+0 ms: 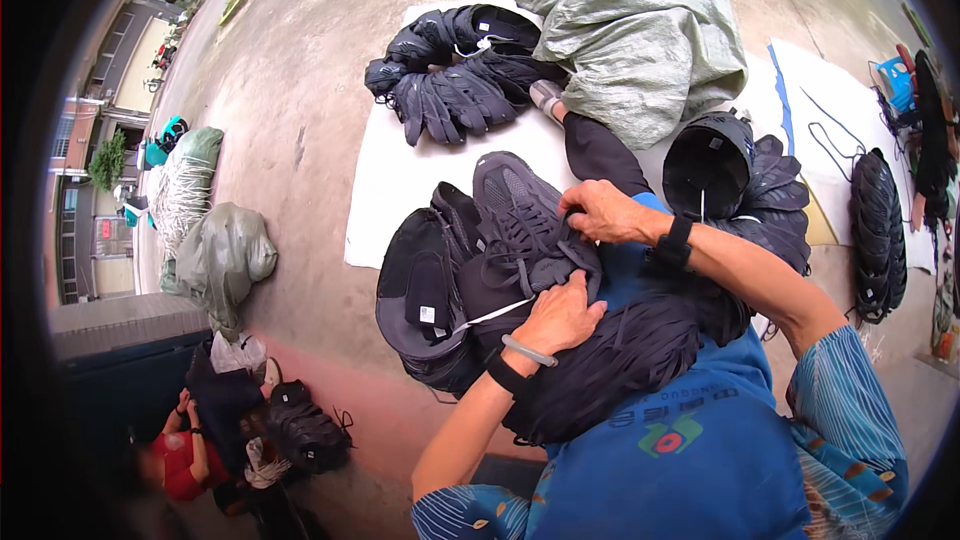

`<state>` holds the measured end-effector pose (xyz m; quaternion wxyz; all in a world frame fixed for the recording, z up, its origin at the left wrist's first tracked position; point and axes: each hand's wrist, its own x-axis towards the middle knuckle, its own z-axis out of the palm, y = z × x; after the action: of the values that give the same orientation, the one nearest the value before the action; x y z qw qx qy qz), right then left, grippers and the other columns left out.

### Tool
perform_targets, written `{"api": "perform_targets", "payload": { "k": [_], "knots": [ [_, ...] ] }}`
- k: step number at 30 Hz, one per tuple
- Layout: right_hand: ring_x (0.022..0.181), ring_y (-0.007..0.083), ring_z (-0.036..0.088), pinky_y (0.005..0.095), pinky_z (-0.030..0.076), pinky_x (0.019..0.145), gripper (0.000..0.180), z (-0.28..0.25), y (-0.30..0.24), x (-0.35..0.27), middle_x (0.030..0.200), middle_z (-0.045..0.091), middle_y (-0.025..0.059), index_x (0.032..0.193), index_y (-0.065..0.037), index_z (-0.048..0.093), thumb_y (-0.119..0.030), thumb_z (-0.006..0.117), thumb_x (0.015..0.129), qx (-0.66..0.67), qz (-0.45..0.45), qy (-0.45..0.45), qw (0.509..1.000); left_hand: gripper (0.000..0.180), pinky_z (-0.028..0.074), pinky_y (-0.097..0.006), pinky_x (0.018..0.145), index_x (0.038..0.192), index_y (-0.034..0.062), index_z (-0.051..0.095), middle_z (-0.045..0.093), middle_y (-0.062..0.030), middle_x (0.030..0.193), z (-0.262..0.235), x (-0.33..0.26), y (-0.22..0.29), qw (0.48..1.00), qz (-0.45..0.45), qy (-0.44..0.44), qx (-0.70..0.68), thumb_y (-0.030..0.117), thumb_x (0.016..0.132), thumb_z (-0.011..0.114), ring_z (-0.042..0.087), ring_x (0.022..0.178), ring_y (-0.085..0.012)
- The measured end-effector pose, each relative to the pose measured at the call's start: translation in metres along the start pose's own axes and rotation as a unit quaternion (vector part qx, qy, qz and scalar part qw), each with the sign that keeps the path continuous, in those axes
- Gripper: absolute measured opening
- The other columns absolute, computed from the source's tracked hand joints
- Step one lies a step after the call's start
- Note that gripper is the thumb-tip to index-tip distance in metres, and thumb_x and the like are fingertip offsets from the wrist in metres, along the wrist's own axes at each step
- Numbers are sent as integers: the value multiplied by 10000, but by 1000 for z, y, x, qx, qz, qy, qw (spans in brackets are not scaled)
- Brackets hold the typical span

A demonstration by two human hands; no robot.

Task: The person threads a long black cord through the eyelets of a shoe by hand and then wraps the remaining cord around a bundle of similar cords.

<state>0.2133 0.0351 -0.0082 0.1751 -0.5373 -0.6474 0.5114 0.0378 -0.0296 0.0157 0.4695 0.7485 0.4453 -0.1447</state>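
Concrete ground filled most of the view, with a white sheet spread across it. A big grey-green sack lay at the sheet's far edge, and a smaller sack sat well apart to the left. On the sheet near the big sack rested a pile of dark shoe uppers; another stack stood to the right, just beside the person's right forearm. Farther right, on a second sheet, a row of uppers leaned together. At lower left another person in red sat with a bundle of dark uppers.

On the blue apron in the lap lay a heap of black laces. Above it, the dark shoe sat between both hands, against a stack of uppers. The right hand had its fingers pinched shut on the shoe at its lace area. The left hand pressed on the shoe's near side, fingers curled closed onto it, a bangle and dark band at the wrist.
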Motion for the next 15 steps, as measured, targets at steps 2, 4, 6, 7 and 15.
{"api": "perform_targets", "payload": {
  "k": [2,4,6,7,15],
  "knots": [
    [628,166,646,302,536,607,272,-1,5,6,730,643,126,1041,61,604,-44,529,802,-23,-43,36,998,590,437,-424,954,1206,-151,407,583,-316,1136,2,5,0,1000,-7,-15,-19,308,880,581,557,1106,-433],
    [670,161,648,287,537,611,276,-7,3,11,786,645,110,1079,50,591,-83,542,842,77,56,-66,993,591,447,-415,938,1195,-150,422,593,-305,1124,3,7,-4,999,-16,-4,-30,323,879,582,573,1084,-418],
    [700,162,646,284,539,617,282,-7,0,5,832,641,109,1096,44,580,-115,542,867,121,69,-79,987,593,457,-406,922,1183,-149,437,603,-295,1112,0,5,-5,999,-23,3,-40,337,878,584,588,1063,-403],
    [729,164,644,281,540,624,291,-6,0,2,877,637,107,1114,38,568,-147,541,892,167,85,-89,978,584,467,-391,898,1167,-143,458,613,-276,1096,-3,3,-4,998,-31,4,-51,344,875,593,607,1018,-378],
    [745,175,627,301,535,619,438,2,25,14,874,615,112,1063,35,585,-372,470,949,-94,-28,75,992,464,501,-376,785,1005,-100,555,668,-213,894,-18,-37,5,979,-18,121,-164,326,841,641,659,841,-330]
  ]
}}
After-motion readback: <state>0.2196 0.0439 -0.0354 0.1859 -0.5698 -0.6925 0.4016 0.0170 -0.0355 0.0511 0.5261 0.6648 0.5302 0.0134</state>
